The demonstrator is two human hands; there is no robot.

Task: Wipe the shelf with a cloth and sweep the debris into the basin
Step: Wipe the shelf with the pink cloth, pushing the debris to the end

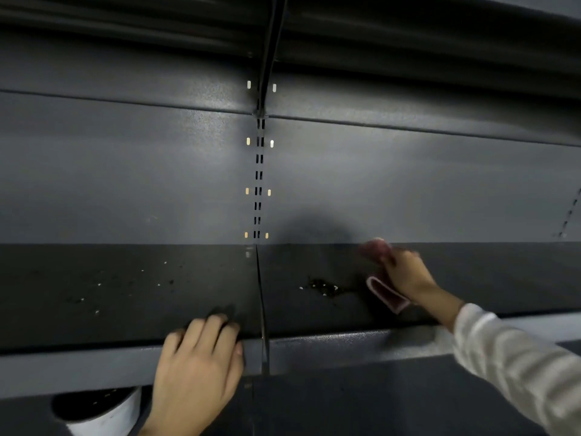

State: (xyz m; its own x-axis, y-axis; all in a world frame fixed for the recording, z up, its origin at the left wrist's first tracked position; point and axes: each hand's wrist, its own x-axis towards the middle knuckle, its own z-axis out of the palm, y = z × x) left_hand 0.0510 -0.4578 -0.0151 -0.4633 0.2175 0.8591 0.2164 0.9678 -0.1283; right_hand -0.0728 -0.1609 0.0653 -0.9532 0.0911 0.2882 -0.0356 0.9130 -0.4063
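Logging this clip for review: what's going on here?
A person is wiping a dark shelf. The right hand holds a reddish cloth on the shelf, just right of a small debris pile. The left hand rests on the shelf's front edge. More crumbs lie scattered on the left; a white basin sits below.

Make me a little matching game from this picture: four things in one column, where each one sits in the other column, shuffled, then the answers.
Things
1. cloth
2. basin
3. left hand
4. debris pile

Places
A. below the shelf, at the lower left
B. resting on the shelf's front edge, just left of the seam
C. gripped in the right hand
D. lying on the shelf, right of the seam

Pairs: 1-C, 2-A, 3-B, 4-D
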